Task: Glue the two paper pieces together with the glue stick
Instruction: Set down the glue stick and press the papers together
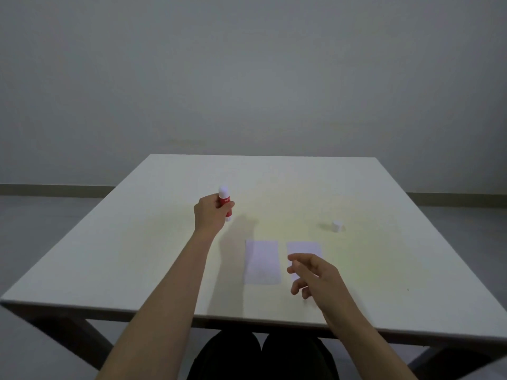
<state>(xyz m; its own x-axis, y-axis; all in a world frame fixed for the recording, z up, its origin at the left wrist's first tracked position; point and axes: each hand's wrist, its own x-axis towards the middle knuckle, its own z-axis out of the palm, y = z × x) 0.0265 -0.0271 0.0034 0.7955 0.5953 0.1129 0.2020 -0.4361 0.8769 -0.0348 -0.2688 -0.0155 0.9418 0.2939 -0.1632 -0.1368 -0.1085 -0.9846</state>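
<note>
Toward the middle of the white table [164,242], a little left of centre, your left hand [210,213] is wrapped around the red glue stick [225,202], fingers closed on its red barrel so that the white top pokes up above your knuckles and a white end shows just below them. You hold the stick roughly upright, leaning slightly, and it looks lifted off the tabletop, with its shadow falling on the surface to the right. Nearer the front edge, two pale paper pieces lie flat side by side with a narrow strip of bare table between them: the left paper [262,261] is fully in view, while the right paper [304,249] is partly covered by your right hand [315,275]. That hand hovers over the near part of the right paper with the fingers loosely curled and spread, holding nothing; whether the fingertips touch the sheet cannot be told. Off to the right, well apart from the papers and further back from the front edge, a small white cap [336,225] stands on the table by itself. Below the front edge, your dark-clothed knees [260,357] show under the table.
</note>
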